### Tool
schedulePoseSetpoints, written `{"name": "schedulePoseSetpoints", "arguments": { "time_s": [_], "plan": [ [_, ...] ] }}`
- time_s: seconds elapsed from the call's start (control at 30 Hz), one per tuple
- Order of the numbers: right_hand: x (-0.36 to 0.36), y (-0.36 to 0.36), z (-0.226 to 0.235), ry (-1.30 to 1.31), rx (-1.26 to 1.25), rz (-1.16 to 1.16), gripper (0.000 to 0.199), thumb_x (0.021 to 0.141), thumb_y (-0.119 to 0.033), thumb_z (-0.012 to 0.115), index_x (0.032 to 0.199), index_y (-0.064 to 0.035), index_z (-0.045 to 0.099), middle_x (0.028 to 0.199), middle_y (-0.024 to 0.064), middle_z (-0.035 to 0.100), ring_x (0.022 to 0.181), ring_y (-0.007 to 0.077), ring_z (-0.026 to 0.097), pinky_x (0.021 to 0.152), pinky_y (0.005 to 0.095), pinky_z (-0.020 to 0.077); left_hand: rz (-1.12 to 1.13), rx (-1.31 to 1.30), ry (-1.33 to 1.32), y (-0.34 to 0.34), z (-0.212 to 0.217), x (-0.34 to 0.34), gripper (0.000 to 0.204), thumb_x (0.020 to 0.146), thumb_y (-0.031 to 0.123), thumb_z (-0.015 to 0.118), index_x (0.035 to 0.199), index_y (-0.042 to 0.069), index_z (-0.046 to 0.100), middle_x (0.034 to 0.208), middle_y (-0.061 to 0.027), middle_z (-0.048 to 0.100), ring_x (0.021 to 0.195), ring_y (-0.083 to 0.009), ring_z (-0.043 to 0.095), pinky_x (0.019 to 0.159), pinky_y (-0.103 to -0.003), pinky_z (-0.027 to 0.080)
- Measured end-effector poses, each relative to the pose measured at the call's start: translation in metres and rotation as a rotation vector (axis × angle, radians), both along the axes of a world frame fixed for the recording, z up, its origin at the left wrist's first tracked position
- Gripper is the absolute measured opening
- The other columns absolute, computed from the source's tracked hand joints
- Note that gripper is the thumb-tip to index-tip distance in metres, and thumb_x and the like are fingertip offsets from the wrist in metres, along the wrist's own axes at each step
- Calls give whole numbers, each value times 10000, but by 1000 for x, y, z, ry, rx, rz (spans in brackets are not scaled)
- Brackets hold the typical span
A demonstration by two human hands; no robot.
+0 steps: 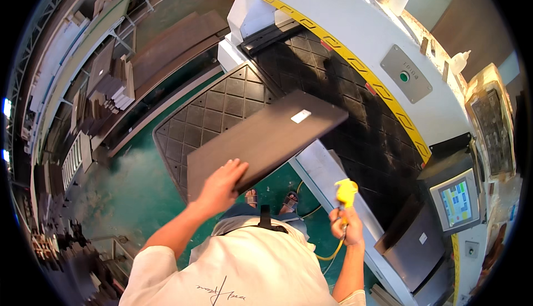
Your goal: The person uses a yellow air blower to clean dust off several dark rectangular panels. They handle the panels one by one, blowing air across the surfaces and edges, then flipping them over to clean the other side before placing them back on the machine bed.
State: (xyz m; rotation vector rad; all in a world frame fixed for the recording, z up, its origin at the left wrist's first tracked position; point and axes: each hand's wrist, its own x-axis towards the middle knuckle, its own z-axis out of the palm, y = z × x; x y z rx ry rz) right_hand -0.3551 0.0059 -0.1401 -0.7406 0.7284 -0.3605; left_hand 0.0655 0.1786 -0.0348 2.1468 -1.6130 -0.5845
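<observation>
A flat dark-brown panel point(261, 137) with a small white label point(301, 117) on its upper face lies slanted in front of me, over the black ridged bed. My left hand point(222, 186) grips its near end, fingers on the top face; the thumb is hidden. In my right hand point(347, 225) is a yellow handheld scanner point(346, 193), held upright right of the panel and apart from it. A yellow cable point(333, 253) runs down from its handle.
A white machine frame with a yellow strip point(355, 64) arches across the far right. A touch screen point(458, 201) stands at the right, above another labelled brown panel point(413, 245). A metal rail point(338, 186) crosses beside me. Stacked boards point(102, 84) fill the left.
</observation>
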Motion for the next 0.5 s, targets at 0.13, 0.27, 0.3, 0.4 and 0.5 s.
{"name": "schedulePoseSetpoints", "arguments": {
  "time_s": [0.13,0.27,0.3,0.4,0.5],
  "plan": [
    [88,31,76,-41,22,559,630,1028,-545,631,1326,4,545,949,101,665,447,93,423,409,250,304,174,-86,-8,-7,90,103,445,840,3,760,1272,96,703,1149,-210,754,1057,-432,732,905,-472,589],
    [135,35,37,48,-46,-131,449,1119,-410,527,1364,-35,500,934,86,661,438,91,445,395,278,342,291,-176,-181,-15,51,247,489,851,165,808,1294,-2,688,1189,-232,744,1136,-415,697,983,-459,536],
    [150,36,41,126,-55,-325,398,1134,-373,502,1352,-40,501,934,84,666,437,92,453,392,285,347,374,-180,-176,-19,21,275,502,867,344,793,1245,20,729,1181,-218,747,1138,-389,687,986,-449,530],
    [163,55,44,355,-207,78,373,1122,-402,531,1286,-71,581,910,37,655,485,76,443,450,254,364,518,-79,-242,-34,-60,319,546,878,516,759,1194,72,786,1146,-185,770,1140,-358,685,973,-439,527],
    [174,63,87,433,-93,725,338,1099,-414,585,1225,-106,641,878,-32,647,598,39,458,526,247,386,585,2,-106,-34,-128,332,573,882,568,739,1214,106,801,1136,-171,782,1144,-366,686,1041,-482,487]
  ]
}}
